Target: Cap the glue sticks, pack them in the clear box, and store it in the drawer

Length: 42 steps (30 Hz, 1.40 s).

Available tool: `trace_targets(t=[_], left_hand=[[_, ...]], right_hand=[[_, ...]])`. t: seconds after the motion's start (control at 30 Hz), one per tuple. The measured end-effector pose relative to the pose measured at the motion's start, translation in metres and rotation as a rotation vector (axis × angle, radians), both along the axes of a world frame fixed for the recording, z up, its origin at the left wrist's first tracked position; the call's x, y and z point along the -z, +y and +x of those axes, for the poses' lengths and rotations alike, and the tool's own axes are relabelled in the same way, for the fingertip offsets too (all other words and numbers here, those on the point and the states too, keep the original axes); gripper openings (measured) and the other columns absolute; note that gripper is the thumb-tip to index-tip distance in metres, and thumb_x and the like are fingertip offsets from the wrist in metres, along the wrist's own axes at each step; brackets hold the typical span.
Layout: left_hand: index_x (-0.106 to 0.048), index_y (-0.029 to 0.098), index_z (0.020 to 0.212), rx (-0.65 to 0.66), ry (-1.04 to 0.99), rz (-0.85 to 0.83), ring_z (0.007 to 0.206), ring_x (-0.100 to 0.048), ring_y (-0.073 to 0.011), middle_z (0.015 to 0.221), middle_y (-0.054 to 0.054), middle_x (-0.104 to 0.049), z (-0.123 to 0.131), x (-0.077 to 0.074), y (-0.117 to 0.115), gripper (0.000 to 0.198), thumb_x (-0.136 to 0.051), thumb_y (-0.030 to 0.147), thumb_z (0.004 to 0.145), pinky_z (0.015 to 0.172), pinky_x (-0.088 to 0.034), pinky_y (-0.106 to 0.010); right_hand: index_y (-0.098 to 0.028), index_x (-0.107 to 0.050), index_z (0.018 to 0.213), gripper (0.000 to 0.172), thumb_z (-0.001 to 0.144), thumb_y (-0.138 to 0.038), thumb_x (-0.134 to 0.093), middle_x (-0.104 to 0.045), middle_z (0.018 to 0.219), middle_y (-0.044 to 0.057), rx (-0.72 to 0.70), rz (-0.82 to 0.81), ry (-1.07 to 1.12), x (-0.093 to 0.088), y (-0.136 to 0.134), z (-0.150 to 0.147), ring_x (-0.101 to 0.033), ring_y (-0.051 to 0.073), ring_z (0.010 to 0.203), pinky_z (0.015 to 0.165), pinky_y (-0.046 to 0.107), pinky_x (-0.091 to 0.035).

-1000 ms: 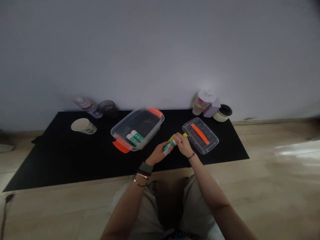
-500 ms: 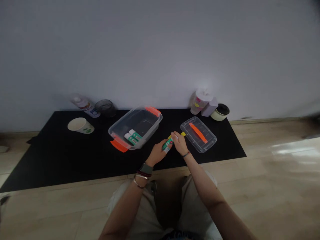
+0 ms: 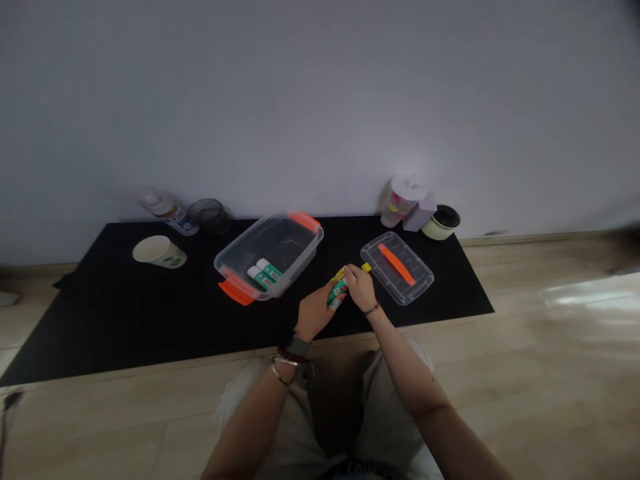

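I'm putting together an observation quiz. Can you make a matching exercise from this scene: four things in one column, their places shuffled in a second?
1. paper cup
2. clear lid
3. two glue sticks
4. green glue stick

A. inside the clear bin
B. held by the left hand and right hand
C. near the left end of the black mat
D. flat on the mat, right of the hands

Pairs: 1-C, 2-D, 3-A, 4-B.
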<state>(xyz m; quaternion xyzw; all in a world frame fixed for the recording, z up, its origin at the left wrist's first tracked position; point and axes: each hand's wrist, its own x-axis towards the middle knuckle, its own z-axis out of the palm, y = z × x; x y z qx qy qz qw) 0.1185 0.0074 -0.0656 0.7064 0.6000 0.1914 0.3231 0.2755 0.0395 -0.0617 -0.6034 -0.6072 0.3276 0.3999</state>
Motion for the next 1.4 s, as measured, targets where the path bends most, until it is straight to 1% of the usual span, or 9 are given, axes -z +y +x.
trace_targets(t=[0.17,0.27,0.4,0.57,0.63,0.7,0.9,1.17,1.4], left_hand=[[-0.061,0.013,0.118,0.155,-0.658,-0.388,0.055,-0.052,-0.0115,0.072,-0.002,-0.061,-0.005,-0.004,0.007,0.061,-0.046,0.066,0.091,0.054,-0.041,-0.024],[-0.061,0.011,0.112,0.196,-0.822,-0.485,0.053,-0.044,-0.0079,0.069,0.001,-0.054,-0.006,-0.006,0.009,0.065,-0.054,0.07,0.085,0.052,-0.038,-0.021],[-0.059,0.013,0.12,0.119,-0.653,-0.339,0.055,-0.049,-0.0109,0.07,0.001,-0.057,-0.003,-0.002,0.004,0.06,-0.053,0.064,0.089,0.055,-0.043,-0.024],[-0.059,0.022,0.13,0.03,-0.039,-0.027,0.081,-0.068,-0.0239,0.092,-0.009,-0.072,-0.001,-0.001,-0.004,0.046,-0.054,0.05,0.093,0.07,-0.047,-0.03],[-0.06,0.023,0.131,0.011,0.065,0.036,0.09,-0.069,-0.0272,0.1,-0.011,-0.073,-0.001,-0.003,-0.004,0.046,-0.056,0.049,0.093,0.073,-0.047,-0.031],[-0.06,0.023,0.129,0.001,-0.018,0.003,0.085,-0.069,-0.0252,0.096,-0.01,-0.072,-0.001,-0.004,-0.003,0.046,-0.054,0.051,0.093,0.071,-0.047,-0.03],[-0.06,0.013,0.114,0.096,-0.631,-0.269,0.053,-0.051,-0.0121,0.069,-0.001,-0.06,-0.005,-0.001,0.006,0.057,-0.039,0.063,0.095,0.055,-0.043,-0.024],[-0.058,0.023,0.128,-0.034,0.04,0.024,0.087,-0.069,-0.0259,0.094,-0.008,-0.072,-0.007,-0.011,-0.009,0.04,-0.047,0.046,0.098,0.071,-0.046,-0.031],[-0.059,0.019,0.114,-0.002,-0.009,0.137,0.102,-0.066,-0.024,0.112,-0.011,-0.066,-0.003,-0.02,-0.027,0.03,-0.043,0.038,0.099,0.087,-0.052,-0.035]], right_hand=[[-0.021,-0.056,0.073,0.055,0.091,-0.07,-0.041,-0.051,0.067,0.002,-0.186,-0.109,0.418,0.0,0.001,0.006,-0.044,0.014,0.059,0.05,0.026,-0.035],[-0.02,-0.058,0.075,0.057,0.087,-0.074,-0.043,-0.055,0.073,0.003,-0.231,-0.107,0.476,-0.005,0.0,0.007,-0.046,0.014,0.061,0.051,0.026,-0.037],[-0.022,-0.047,0.065,0.052,0.091,-0.066,-0.043,-0.044,0.062,-0.001,-0.187,0.021,0.279,-0.006,0.0,0.004,-0.042,0.014,0.06,0.056,0.027,-0.035],[-0.022,-0.042,0.065,0.044,0.097,-0.052,-0.037,-0.042,0.058,-0.002,-0.071,0.049,0.108,0.003,-0.001,0.0,-0.041,0.013,0.057,0.056,0.028,-0.031],[-0.022,-0.043,0.065,0.046,0.097,-0.055,-0.038,-0.043,0.06,-0.002,-0.044,0.031,0.136,0.005,-0.001,0.0,-0.043,0.014,0.059,0.056,0.028,-0.032],[-0.022,-0.047,0.066,0.049,0.094,-0.062,-0.041,-0.045,0.061,-0.001,-0.079,-0.004,0.238,0.005,0.001,0.0,-0.042,0.014,0.059,0.055,0.028,-0.033],[-0.022,-0.061,0.091,0.057,0.086,-0.076,-0.044,-0.033,0.059,-0.005,-0.294,-0.186,0.547,-0.001,0.003,0.006,-0.029,0.011,0.049,0.045,0.025,-0.023],[-0.02,-0.065,0.093,0.054,0.079,-0.073,-0.06,-0.039,0.065,-0.004,-0.359,-0.245,0.641,0.0,0.004,0.006,-0.028,0.009,0.053,0.048,0.024,-0.022],[-0.018,-0.068,0.094,0.05,0.081,-0.066,-0.065,-0.042,0.065,-0.004,-0.419,-0.302,0.768,0.01,-0.001,0.002,-0.029,0.007,0.052,0.047,0.023,-0.019]])
